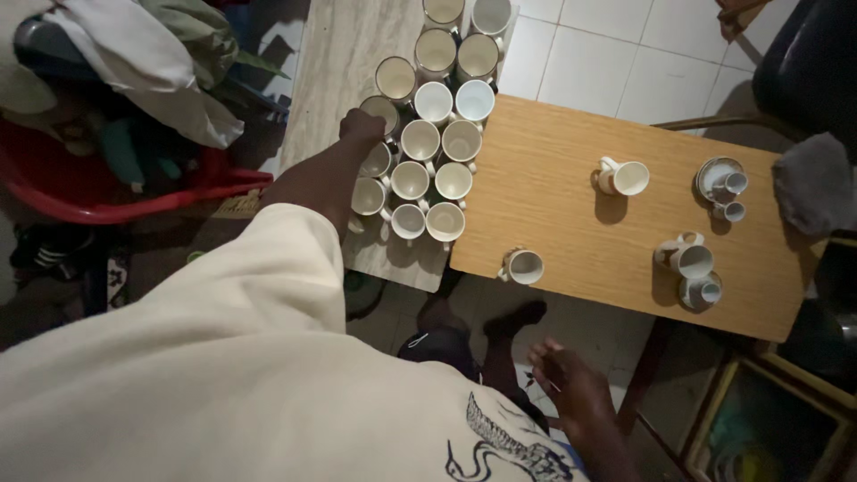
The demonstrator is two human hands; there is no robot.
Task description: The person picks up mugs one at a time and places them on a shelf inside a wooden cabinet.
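Left hand closed over a mug at the cluster's edge; right hand hangs open

A: Any packages, labels, signs or screens in view?
B: None I can make out, not near the left hand at the mugs, nor around the right hand lower down.

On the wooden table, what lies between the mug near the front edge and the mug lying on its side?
Head view: bare wood between the front mug and the tipped mug.
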